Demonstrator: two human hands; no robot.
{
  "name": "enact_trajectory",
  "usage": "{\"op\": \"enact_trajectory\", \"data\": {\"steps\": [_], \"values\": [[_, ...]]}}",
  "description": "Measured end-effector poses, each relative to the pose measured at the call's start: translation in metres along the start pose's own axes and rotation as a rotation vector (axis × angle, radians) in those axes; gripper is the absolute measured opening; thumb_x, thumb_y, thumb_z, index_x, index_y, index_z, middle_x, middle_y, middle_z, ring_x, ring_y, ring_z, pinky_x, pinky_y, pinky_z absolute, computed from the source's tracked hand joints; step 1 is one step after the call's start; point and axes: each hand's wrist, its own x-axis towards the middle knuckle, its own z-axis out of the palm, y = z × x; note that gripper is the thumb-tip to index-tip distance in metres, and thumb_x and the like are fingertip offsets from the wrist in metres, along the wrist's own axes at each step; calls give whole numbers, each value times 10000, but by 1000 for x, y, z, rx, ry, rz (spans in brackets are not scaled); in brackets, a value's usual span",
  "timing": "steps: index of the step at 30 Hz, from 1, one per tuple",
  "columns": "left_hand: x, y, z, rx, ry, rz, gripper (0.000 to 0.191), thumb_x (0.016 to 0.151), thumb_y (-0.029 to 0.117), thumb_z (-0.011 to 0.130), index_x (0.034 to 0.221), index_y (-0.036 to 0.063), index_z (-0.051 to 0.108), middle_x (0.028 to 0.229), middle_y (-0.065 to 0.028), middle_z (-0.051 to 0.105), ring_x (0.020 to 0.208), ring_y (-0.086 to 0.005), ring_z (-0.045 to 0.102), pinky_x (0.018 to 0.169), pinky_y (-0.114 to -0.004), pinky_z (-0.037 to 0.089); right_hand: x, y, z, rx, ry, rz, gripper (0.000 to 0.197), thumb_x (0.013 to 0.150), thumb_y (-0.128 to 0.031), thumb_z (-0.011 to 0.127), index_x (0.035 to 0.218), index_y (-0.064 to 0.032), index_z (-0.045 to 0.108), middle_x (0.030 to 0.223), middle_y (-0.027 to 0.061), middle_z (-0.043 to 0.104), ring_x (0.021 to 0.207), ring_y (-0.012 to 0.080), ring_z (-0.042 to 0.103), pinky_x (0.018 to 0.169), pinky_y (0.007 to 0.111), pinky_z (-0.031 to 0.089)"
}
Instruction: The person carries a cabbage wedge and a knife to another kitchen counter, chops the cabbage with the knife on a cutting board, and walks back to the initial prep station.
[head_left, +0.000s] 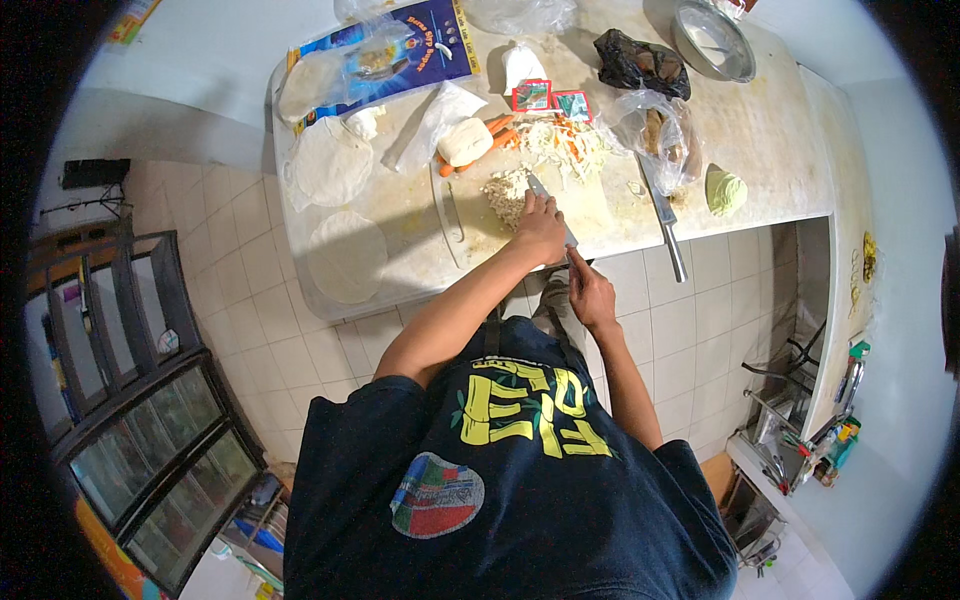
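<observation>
My right hand (591, 291) grips the handle of a kitchen knife (571, 234) near the counter's front edge. My left hand (543, 229) rests on the blade, its fingers over the flat or spine. The blade lies along the right side of a heap of pale chopped food (507, 193). Beyond the blade sits shredded cabbage and carrot (574, 146). A pale block of dough or similar food (465, 142) rests on whole carrots (501, 135) behind the heap. To the left lie round flat dough sheets (347, 256).
A second knife (667, 217) lies to the right, its handle past the counter's edge, beside a clear plastic bag (667, 139). A cabbage piece (725, 190), black plastic bag (642, 64) and metal bowl (714, 41) stand on the right. A blue printed sack (405, 56) lies back left.
</observation>
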Motion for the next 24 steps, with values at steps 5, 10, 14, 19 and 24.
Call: {"op": "enact_trajectory", "data": {"steps": [5, 10, 14, 19, 24], "values": [[-7, -7, 0, -48, -17, 39, 726, 906, 491, 585, 1450, 28, 456, 1572, -192, 328, 1480, -340, 260, 1179, -626, 102, -5, -5, 11, -19, -6, 90, 420, 983, -152, 528, 1401, -196, 543, 1003, 241, 692, 878, 441, 661, 739, 511, 526], [-13, -6, 0, -92, -95, 42, 815, 876, 538, 610, 1485, 34, 410, 1597, -177, 288, 1493, -334, 232, 1199, -586, 120, -11, -5, 14, -108, -93, 125, 439, 979, -163, 530, 1416, -200, 520, 966, 238, 692, 842, 437, 664, 705, 518, 527], [-16, -1, 2, -80, -106, 39, 856, 859, 554, 624, 1498, 36, 389, 1608, -178, 264, 1503, -332, 208, 1205, -567, 131, -14, -7, 6, -121, -113, 111, 489, 960, -158, 541, 1443, -208, 484, 938, 235, 691, 816, 442, 663, 695, 524, 526], [-18, 2, 8, -119, -103, 69, 871, 854, 570, 625, 1497, 34, 386, 1612, -192, 243, 1508, -348, 182, 1202, -580, 126, -22, -2, 2, -89, -70, 54, 519, 962, -207, 537, 1470, -259, 444, 896, 249, 688, 762, 460, 661, 693, 550, 517], [-20, -4, -3, -217, -129, 94, 833, 865, 559, 627, 1465, 18, 426, 1588, -196, 300, 1500, -350, 206, 1196, -597, 127, -25, -20, -28, 139, -163, 194, 440, 988, -235, 523, 1427, -209, 497, 990, 278, 679, 908, 482, 647, 763, 525, 532]]}}
